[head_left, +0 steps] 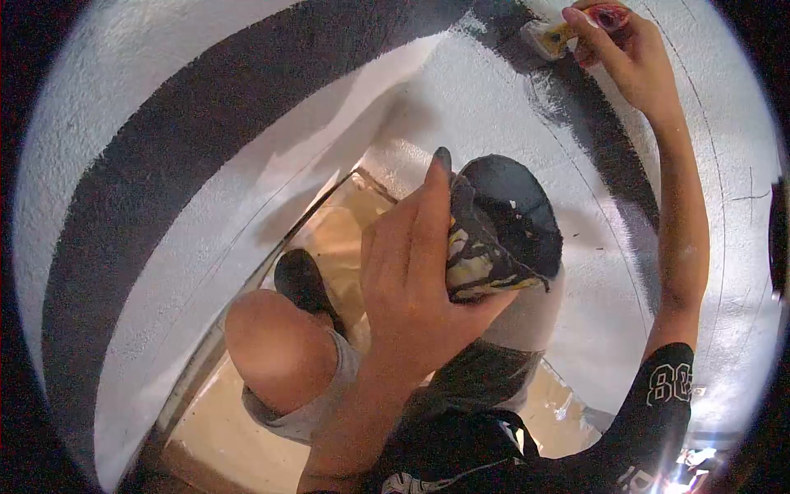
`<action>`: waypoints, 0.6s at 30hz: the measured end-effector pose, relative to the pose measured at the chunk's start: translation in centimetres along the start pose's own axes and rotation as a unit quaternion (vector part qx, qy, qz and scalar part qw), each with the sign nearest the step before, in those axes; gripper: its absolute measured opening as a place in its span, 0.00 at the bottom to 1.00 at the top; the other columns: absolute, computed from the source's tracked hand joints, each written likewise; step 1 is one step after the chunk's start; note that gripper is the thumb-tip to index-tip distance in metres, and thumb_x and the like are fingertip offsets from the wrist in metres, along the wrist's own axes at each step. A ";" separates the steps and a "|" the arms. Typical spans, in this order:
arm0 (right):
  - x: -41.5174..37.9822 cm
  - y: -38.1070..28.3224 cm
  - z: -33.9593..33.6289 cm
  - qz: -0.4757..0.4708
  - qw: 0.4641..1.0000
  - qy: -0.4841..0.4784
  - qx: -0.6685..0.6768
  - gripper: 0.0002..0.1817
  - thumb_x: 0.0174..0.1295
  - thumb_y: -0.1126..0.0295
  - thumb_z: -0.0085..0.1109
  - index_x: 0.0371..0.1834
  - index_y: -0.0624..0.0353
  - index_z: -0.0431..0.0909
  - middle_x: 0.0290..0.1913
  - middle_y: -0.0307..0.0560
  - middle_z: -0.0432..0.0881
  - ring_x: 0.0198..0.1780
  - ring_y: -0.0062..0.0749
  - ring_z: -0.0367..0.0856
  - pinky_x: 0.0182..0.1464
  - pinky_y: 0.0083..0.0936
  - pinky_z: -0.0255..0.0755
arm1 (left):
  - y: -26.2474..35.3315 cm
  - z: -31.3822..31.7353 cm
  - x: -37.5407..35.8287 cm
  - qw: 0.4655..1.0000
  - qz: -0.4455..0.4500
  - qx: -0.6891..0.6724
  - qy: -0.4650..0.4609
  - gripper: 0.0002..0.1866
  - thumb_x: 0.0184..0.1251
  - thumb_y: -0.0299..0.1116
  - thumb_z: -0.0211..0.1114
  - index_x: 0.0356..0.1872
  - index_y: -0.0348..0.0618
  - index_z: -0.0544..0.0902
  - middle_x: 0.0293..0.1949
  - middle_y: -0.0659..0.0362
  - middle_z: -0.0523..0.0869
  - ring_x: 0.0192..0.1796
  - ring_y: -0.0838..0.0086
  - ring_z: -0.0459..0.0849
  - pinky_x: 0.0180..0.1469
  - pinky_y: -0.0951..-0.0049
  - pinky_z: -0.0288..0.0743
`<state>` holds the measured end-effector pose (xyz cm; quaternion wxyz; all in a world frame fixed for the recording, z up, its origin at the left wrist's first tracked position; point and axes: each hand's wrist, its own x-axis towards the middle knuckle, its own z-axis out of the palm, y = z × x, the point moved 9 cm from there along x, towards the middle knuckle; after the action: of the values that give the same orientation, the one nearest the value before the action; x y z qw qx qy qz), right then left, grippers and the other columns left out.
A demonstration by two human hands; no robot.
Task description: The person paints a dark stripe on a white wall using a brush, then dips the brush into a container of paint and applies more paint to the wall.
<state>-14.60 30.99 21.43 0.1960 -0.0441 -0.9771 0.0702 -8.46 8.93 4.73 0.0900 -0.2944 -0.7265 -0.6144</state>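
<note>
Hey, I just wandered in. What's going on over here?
Someone is at a white wall with a broad, dark, curved band painted across it. The right hand holds a paintbrush up at the band, where the paint looks patchy. The left hand grips a paint-smeared cup, tilted so that its dark inside shows. Whether the bristles are touching the wall is hard to tell from this view.

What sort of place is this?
Likely a wall-painting site, perhaps indoors: a pale wall with a broad dark band, a brush in the right hand, a container of dark paint in the left hand.
</note>
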 end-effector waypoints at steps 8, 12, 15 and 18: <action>0.4 -1.9 -0.1 0.005 0.993 0.010 0.118 0.13 0.72 0.66 0.57 0.36 0.66 0.81 0.30 0.46 0.86 0.29 0.21 0.82 0.32 0.21 0.76 | 0.5 -0.9 -0.3 1.000 0.011 -0.008 -0.001 0.65 0.24 0.35 0.86 0.75 0.37 0.60 0.64 0.40 0.76 0.64 0.49 0.77 0.67 0.59 0.70; 0.9 -2.6 1.0 -0.026 0.999 -0.021 0.035 0.14 0.71 0.65 0.58 0.35 0.67 0.81 0.28 0.45 0.86 0.29 0.23 0.82 0.33 0.23 0.76 | 0.3 -0.7 -0.2 1.000 -0.005 -0.006 -0.014 0.66 0.24 0.35 0.86 0.75 0.37 0.60 0.65 0.42 0.75 0.65 0.49 0.76 0.67 0.58 0.69; 1.2 -2.6 1.2 -0.054 0.998 -0.041 -0.013 0.14 0.70 0.65 0.58 0.34 0.67 0.81 0.27 0.44 0.86 0.28 0.24 0.81 0.33 0.23 0.75 | 0.3 -0.7 -0.3 1.000 -0.003 -0.003 -0.011 0.66 0.24 0.35 0.86 0.75 0.37 0.60 0.65 0.42 0.75 0.65 0.49 0.76 0.68 0.58 0.69; 1.0 -3.8 1.2 -0.128 0.988 -0.059 -0.068 0.13 0.70 0.66 0.58 0.35 0.66 0.81 0.28 0.43 0.86 0.28 0.23 0.81 0.32 0.23 0.75 | 0.5 -0.8 -0.4 1.000 0.004 -0.004 -0.008 0.66 0.24 0.35 0.86 0.75 0.37 0.60 0.65 0.43 0.75 0.65 0.49 0.76 0.68 0.58 0.68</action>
<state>-16.20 27.17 21.27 0.1418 0.0720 -0.9871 -0.0194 -8.10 8.12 5.13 0.0854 -0.3029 -0.7232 -0.6148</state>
